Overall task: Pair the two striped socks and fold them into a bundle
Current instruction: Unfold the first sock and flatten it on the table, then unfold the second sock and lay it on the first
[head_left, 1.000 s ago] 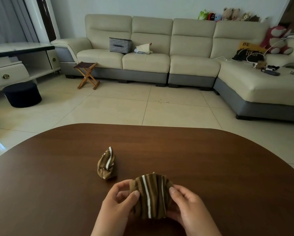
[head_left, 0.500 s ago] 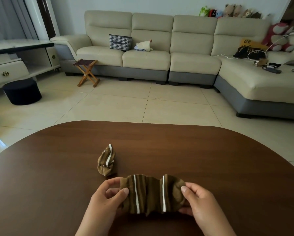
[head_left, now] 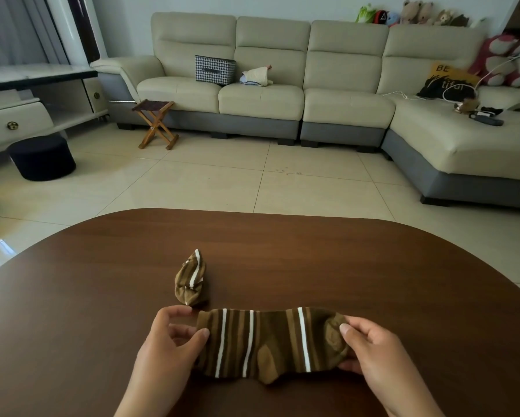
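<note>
The brown table (head_left: 373, 266) carried it all: one striped sock (head_left: 270, 344) lay stretched flat, left hand (head_left: 168, 347) pinching its cuff, right hand (head_left: 370, 347) pinching its toe. The crumpled sock (head_left: 191, 279) sat just beyond the left fingers. Best to smooth flat, then lay its mate squarely on top.

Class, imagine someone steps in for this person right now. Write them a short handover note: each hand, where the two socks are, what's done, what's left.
Left hand: pinching the cuff end of the flat sock.
Right hand: pinching its toe end.
The flat sock lies stretched out on the table, near the front edge.
The second sock sits crumpled just behind the left hand, untouched.
Done: one sock spread flat.
Left: flatten the second sock, lay it on the first, fold both into a bundle.
</note>
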